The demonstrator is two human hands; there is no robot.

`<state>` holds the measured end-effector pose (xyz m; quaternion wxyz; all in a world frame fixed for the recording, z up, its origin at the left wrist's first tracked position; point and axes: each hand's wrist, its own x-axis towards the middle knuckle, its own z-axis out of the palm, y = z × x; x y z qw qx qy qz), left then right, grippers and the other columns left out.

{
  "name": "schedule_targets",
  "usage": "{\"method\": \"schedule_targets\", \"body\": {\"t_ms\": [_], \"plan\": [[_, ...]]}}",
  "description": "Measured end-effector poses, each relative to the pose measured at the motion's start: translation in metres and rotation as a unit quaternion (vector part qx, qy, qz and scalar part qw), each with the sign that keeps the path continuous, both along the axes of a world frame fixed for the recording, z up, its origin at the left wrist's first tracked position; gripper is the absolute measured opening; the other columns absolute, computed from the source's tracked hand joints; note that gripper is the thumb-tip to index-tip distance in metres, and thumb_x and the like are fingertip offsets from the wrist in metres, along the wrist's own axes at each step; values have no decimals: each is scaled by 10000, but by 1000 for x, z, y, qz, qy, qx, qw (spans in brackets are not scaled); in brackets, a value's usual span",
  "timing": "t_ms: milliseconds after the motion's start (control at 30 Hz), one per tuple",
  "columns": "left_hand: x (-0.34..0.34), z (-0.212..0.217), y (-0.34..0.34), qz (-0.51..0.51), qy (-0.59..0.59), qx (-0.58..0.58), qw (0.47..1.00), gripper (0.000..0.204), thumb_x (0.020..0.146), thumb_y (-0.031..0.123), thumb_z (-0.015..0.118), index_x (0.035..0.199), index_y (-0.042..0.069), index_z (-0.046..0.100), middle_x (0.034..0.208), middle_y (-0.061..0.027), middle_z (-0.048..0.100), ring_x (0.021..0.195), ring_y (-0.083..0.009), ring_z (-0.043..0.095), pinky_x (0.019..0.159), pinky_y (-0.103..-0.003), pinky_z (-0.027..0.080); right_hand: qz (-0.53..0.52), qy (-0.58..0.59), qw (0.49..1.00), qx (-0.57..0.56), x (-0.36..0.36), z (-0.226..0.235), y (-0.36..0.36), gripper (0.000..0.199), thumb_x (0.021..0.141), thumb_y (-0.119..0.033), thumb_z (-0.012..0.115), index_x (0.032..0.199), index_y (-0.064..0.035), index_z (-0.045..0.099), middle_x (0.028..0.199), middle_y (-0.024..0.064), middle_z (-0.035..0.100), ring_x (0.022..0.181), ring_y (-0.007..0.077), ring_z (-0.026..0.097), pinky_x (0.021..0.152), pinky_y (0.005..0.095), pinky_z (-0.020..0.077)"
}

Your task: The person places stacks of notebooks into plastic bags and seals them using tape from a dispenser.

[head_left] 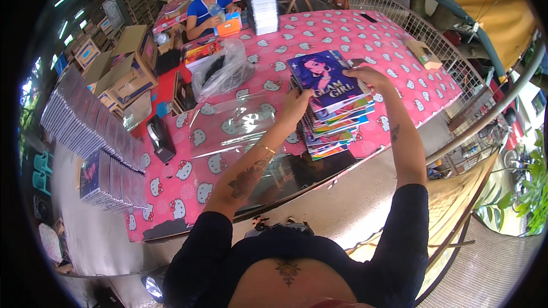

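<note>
Both hands are on a stack of spiral notebooks (334, 111) standing on the pink patterned surface (399, 51), straight ahead of the person. The left hand (298, 104) presses flat against the stack's near-left edge, fingers spread rather than closed. The right hand (368, 75) lies at the far-right corner of the top purple-covered notebook (324, 77), its grip narrow on that edge. The notebook's long axis runs away from the person, tilted left. A clear plastic sheet (240, 122) lies just left of the stack
</note>
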<state>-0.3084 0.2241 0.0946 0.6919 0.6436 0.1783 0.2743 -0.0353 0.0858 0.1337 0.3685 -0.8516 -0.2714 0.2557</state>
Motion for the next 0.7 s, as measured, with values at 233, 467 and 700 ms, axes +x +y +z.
{"method": "schedule_targets", "body": {"t_ms": [233, 467, 700], "plan": [[1, -16, 11, 48, 35, -83, 995, 357, 851, 288, 592, 944, -49, 667, 834, -92, 658, 769, -159, 584, 693, -341, 444, 35, 57, 997, -45, -46, 46, 19, 806, 748, -525, 797, 1312, -4, 553, 1210, 125, 653, 1082, 211, 642, 898, 376, 505], [10, -22, 13, 59, 60, 11, 996, 434, 799, 336, 606, 1007, -37, 680, 1031, -248, 591, 1001, -355, 547, 872, -473, 422, 57, 285, 947, 139, -57, 51, 12, 625, 819, -311, 800, 1246, 67, 543, 1086, 151, 686, 904, 196, 700, 802, 345, 603], [-45, 12, 22, 45, -152, 288, 944, 597, 818, 184, 652, 1391, 100, 503, 1398, -248, 379, 1269, -402, 398, 1074, -505, 308, 85, 224, 930, 278, -83, 94, -16, 581, 773, -236, 775, 1244, 23, 553, 1048, 141, 696, 836, 223, 714, 758, 361, 608]]}}
